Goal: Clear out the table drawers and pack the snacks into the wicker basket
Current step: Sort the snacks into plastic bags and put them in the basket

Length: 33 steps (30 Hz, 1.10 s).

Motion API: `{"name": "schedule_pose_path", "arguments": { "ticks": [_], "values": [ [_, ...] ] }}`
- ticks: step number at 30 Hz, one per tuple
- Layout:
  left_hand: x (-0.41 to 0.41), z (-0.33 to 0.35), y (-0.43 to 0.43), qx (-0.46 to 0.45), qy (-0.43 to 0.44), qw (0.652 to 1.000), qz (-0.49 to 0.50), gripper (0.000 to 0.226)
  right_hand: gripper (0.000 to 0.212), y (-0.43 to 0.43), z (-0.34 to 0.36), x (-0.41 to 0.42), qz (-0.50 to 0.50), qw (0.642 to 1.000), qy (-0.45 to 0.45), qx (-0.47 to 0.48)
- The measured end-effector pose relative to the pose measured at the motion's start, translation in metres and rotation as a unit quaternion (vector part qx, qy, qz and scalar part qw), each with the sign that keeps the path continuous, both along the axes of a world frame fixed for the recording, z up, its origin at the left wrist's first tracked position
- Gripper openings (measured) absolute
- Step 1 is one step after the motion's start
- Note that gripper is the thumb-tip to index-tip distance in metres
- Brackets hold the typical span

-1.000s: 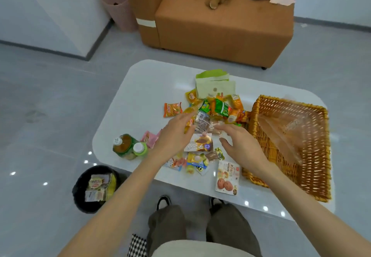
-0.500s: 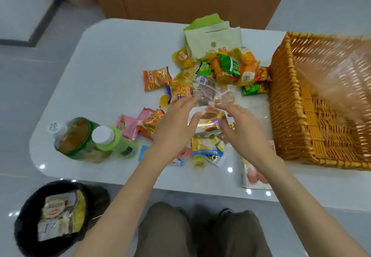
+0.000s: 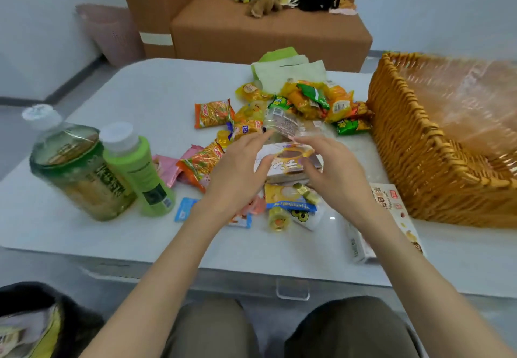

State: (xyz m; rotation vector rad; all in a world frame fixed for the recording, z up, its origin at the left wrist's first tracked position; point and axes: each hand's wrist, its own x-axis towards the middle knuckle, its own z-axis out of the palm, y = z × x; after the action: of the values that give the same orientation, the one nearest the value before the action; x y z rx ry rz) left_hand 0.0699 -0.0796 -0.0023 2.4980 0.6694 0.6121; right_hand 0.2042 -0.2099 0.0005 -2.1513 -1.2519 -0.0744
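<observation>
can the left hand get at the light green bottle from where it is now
Probably yes. The left hand is over the snack pile, and the light green bottle stands upright to its left. Only flat pink and orange packets lie between them, nothing tall; the tea bottle stands beyond it.

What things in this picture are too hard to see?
Head view only:
Wicker basket: cut by right edge, inside blurred by shiny plastic.
Black bin: cut by bottom-left corner.
White box: partly hidden by left hand and right hand.
Whether either hand grips the clear packet: blurred.
</observation>
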Motion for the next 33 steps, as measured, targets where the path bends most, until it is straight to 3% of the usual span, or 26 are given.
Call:
{"name": "schedule_pose_path", "arguments": {
  "ticks": [14, 21, 26, 33],
  "values": [
    [-0.089, 0.076, -0.092, 0.037, -0.015, 0.999, -0.004, 0.049, 0.037, -0.122, 0.054, -0.070, -0.030, 0.999, -0.023, -0.016],
    [-0.078, 0.082, -0.115, 0.043, -0.034, 0.998, -0.033, 0.047, 0.039, -0.168, 0.053, -0.052, -0.083, 0.994, -0.075, -0.008],
    [-0.042, 0.081, -0.126, 0.047, -0.027, 0.996, -0.068, 0.048, 0.040, -0.191, 0.053, -0.012, -0.133, 0.978, -0.159, 0.039],
    [0.016, 0.077, -0.134, 0.040, -0.018, 0.995, -0.086, 0.049, 0.039, -0.178, 0.037, 0.053, -0.142, 0.969, -0.175, -0.097]
  ]
}}
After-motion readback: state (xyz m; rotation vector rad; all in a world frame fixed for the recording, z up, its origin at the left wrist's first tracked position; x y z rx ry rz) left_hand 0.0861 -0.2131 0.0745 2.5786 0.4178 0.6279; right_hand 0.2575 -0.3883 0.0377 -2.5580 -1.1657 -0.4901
